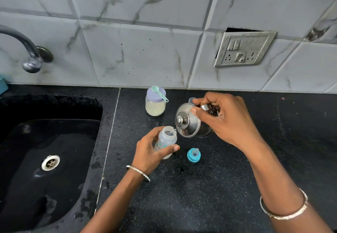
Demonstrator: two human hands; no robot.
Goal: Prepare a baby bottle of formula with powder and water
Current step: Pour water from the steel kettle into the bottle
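Observation:
My left hand (148, 150) grips a clear baby bottle (166, 139) with its mouth uncovered, held just above the black counter (200, 187). My right hand (224, 118) holds a small steel kettle (189, 121) tilted to the left, thumb on its lid, spout at the bottle's mouth. A thin stream of water runs into the bottle. The blue teat cap (193, 154) lies on the counter to the right of the bottle. Behind, a jar of pale powder (155, 103) with a lilac lid carries a green scoop (159, 92) on top.
A black sink (45, 160) with a steel drain fills the left side, with a tap (27, 50) above it. A marble-tiled wall with a socket plate (244, 48) runs along the back. A clear cup (191, 100) peeks out behind the kettle.

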